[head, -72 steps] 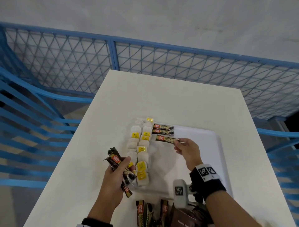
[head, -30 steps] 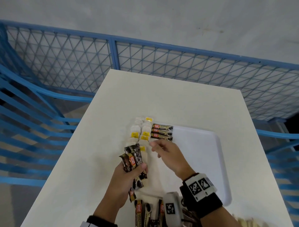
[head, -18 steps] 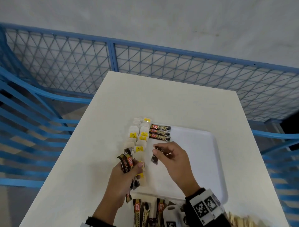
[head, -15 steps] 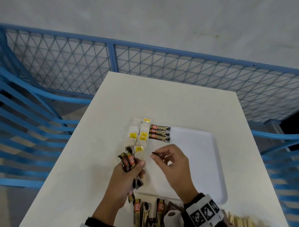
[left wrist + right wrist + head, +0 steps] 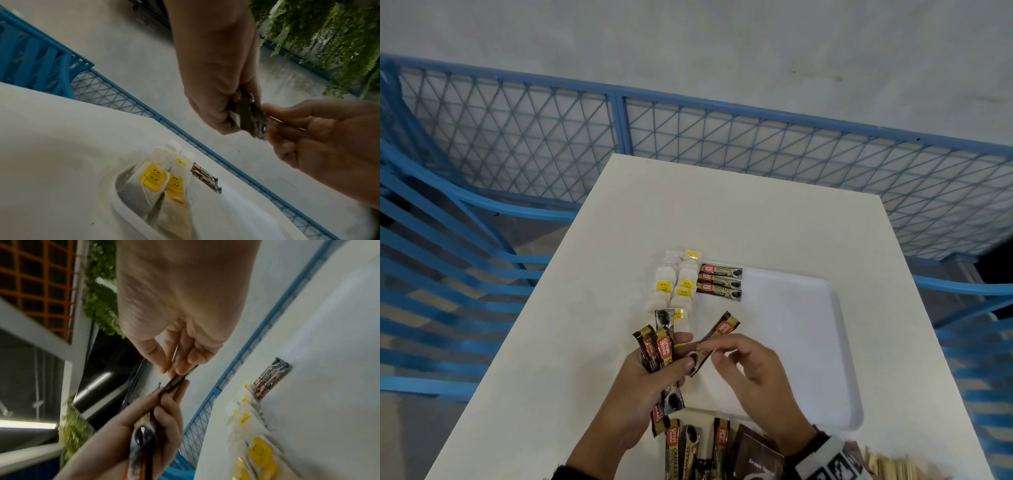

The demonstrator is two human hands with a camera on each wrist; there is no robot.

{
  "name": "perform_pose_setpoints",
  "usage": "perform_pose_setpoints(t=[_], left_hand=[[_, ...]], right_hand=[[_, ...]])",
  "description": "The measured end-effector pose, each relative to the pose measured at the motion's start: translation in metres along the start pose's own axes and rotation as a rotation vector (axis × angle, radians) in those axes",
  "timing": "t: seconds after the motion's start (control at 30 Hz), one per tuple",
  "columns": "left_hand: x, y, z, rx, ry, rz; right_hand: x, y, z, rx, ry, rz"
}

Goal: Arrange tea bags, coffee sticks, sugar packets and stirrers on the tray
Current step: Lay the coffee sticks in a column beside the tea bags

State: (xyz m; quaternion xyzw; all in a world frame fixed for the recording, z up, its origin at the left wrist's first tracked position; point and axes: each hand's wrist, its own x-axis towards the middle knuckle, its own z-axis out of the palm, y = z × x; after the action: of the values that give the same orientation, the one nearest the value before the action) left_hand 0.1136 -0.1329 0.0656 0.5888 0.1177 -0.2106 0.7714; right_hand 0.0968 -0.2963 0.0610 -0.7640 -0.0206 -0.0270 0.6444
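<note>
A white tray (image 5: 801, 342) lies on the white table. Tea bags (image 5: 681, 286) with yellow tags run in two columns along its left edge, and three coffee sticks (image 5: 719, 281) lie in a row at its far left corner. My left hand (image 5: 654, 377) grips a bundle of coffee sticks (image 5: 657, 349) above the tray's left side. My right hand (image 5: 739, 359) pinches one coffee stick (image 5: 717, 334) that points up and right, right beside the bundle. The wrist views show the same pinch (image 5: 174, 379) and the bundle (image 5: 246, 113).
More coffee sticks (image 5: 681, 448), a brown sugar packet (image 5: 756, 459) and wooden stirrers (image 5: 893, 466) lie at the table's near edge. A blue mesh fence (image 5: 619, 130) and blue railings (image 5: 431, 240) surround the table. The tray's middle and right are bare.
My right hand laid a third coffee stick in the tray's row, came back to my left hand and drew one stick out of the bundle.
</note>
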Motion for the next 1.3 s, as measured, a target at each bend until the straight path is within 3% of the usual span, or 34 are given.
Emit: perform_pose_setpoints(t=[0.13,0.27,0.37,0.57,0.7,0.9,1.03,1.13,1.2,1.3], left_hand=[[-0.001,0.0,-0.004,0.097,-0.018,-0.006],[0.001,0.002,-0.011,0.155,-0.063,-0.019],[0.002,0.003,-0.014,0.176,-0.068,-0.01],[0.008,-0.001,-0.014,0.07,0.077,0.042],[0.012,-0.006,-0.01,-0.002,0.163,0.026],[0.008,-0.01,0.0,0.153,0.027,-0.013],[0.014,-0.006,-0.007,0.144,0.126,0.008],[0.018,-0.002,-0.009,0.136,0.155,0.015],[0.019,-0.001,-0.01,0.137,0.16,0.015],[0.019,-0.004,-0.012,0.122,0.18,0.008]], right_hand=[[0.008,0.001,-0.007,-0.048,0.194,0.137],[0.015,-0.001,-0.019,-0.062,0.048,0.376],[0.017,-0.003,-0.026,0.054,-0.041,0.458],[0.016,0.002,-0.024,0.35,-0.004,0.567],[0.015,0.004,-0.012,0.408,-0.078,0.618],[0.019,0.0,0.005,0.507,-0.058,0.621],[0.018,-0.002,-0.001,0.294,-0.251,0.646],[0.017,0.001,-0.009,0.055,-0.392,0.569],[0.017,0.003,-0.014,0.005,-0.354,0.524],[0.019,0.009,-0.017,0.23,-0.117,0.58]])
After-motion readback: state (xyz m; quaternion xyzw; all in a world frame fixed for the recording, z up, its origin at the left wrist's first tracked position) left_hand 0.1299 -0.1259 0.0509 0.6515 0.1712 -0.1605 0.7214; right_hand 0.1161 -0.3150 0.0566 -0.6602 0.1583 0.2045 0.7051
